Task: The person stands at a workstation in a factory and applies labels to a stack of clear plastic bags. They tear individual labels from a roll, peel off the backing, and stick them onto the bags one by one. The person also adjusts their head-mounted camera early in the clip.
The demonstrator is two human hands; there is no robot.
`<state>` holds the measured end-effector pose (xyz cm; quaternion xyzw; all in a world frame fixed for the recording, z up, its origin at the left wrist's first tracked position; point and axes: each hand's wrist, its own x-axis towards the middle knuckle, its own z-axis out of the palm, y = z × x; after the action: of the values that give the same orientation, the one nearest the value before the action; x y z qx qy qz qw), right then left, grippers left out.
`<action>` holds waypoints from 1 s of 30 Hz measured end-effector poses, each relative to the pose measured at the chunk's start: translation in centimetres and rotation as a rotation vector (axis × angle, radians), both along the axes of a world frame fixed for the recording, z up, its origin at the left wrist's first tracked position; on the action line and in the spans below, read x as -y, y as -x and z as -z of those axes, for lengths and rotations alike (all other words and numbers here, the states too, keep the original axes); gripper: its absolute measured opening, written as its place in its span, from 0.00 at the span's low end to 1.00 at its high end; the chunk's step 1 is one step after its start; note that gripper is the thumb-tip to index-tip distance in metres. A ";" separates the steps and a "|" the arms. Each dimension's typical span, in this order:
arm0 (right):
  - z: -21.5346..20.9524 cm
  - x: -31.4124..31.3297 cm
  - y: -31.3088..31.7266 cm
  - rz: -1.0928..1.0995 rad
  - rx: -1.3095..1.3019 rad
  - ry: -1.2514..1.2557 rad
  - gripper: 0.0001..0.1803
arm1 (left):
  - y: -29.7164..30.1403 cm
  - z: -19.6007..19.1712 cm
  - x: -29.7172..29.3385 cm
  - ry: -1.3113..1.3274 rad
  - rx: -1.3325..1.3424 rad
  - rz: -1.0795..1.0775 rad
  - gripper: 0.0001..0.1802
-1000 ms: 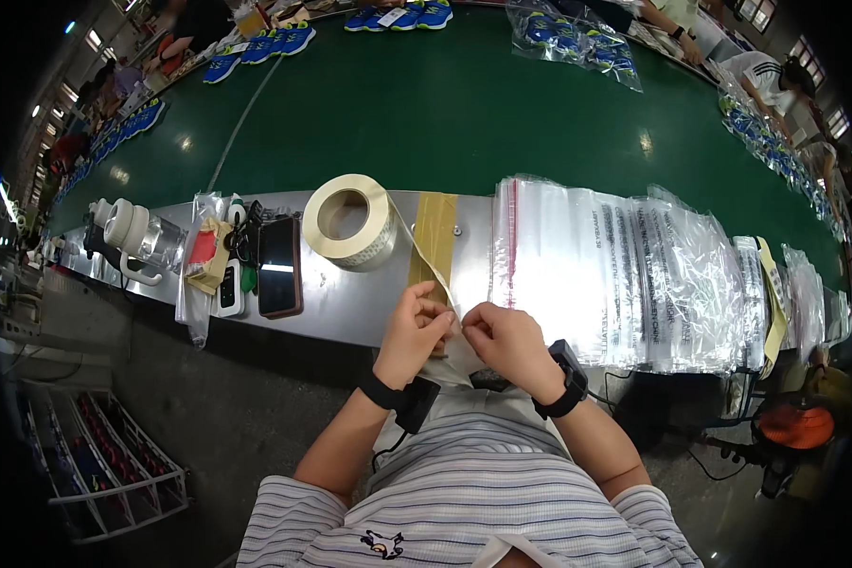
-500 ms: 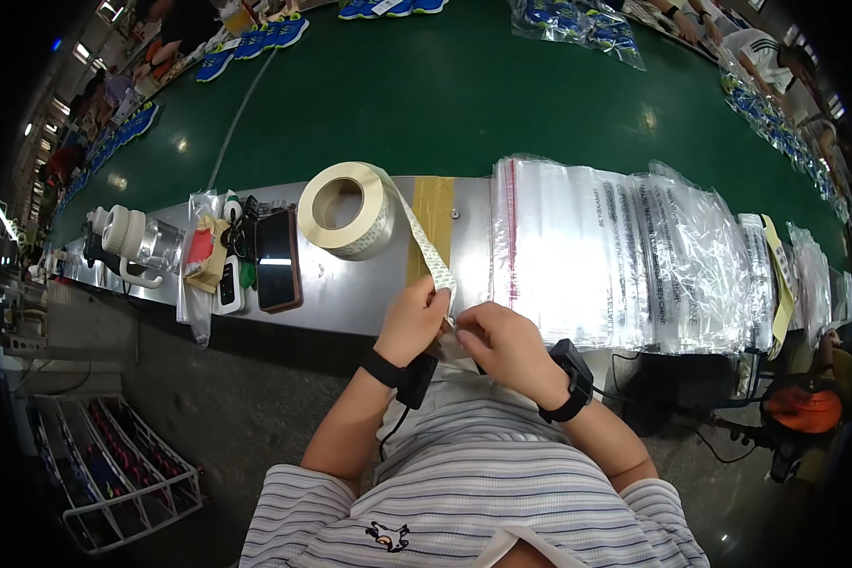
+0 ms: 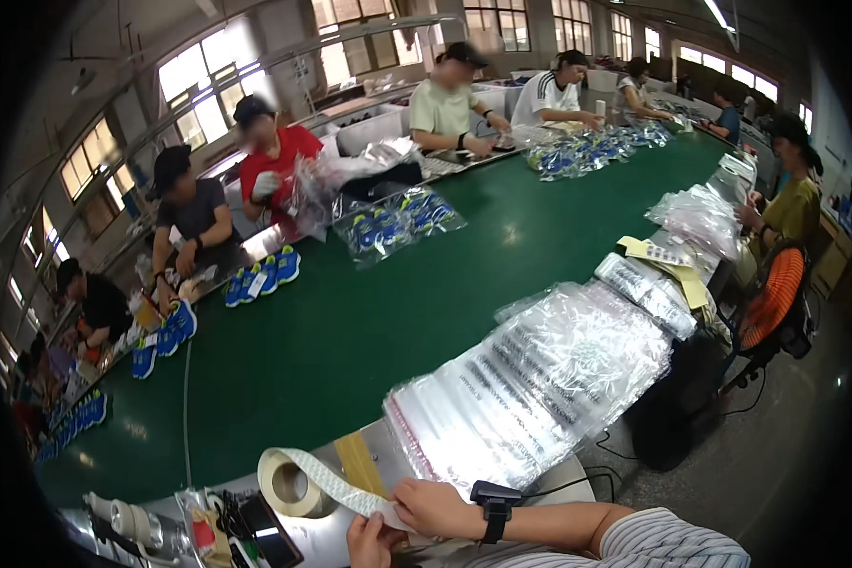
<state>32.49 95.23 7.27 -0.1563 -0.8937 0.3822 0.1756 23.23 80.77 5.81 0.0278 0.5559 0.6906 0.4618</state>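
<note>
A roll of stickers [image 3: 271,478] stands on the metal ledge in front of me. From it a white printed label strip [image 3: 350,494] runs to my hands. My left hand [image 3: 369,542], partly cut off at the lower edge, is closed with its thumb on the strip's end. My right hand [image 3: 440,509] meets the strip from the other side, its bent fingers closed at the strip's edge. Just beyond the right hand lies a stack of clear plastic bags [image 3: 530,388] with printing on them.
A green conveyor belt [image 3: 350,331] carries blue shoes [image 3: 263,276] and bagged shoes [image 3: 402,223]. Several people work along its far side. A phone [image 3: 270,530] and a clear bottle [image 3: 142,525] stand at the left. An orange fan [image 3: 773,295] is at the right.
The view has tilted up and turned, so the hall and other people now show and my hands sit lower in the picture. My left hand stays on the label strip; my right fingers now meet it.
</note>
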 end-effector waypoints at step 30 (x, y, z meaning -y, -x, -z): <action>2.9 -8.7 -3.6 0.415 0.085 -0.467 0.13 | -3.7 1.9 -7.3 0.114 -1.687 0.507 0.21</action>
<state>36.06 103.97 4.40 -0.3065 -0.9129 0.1160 0.2432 26.94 88.12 3.95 0.6276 0.7224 0.2880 0.0377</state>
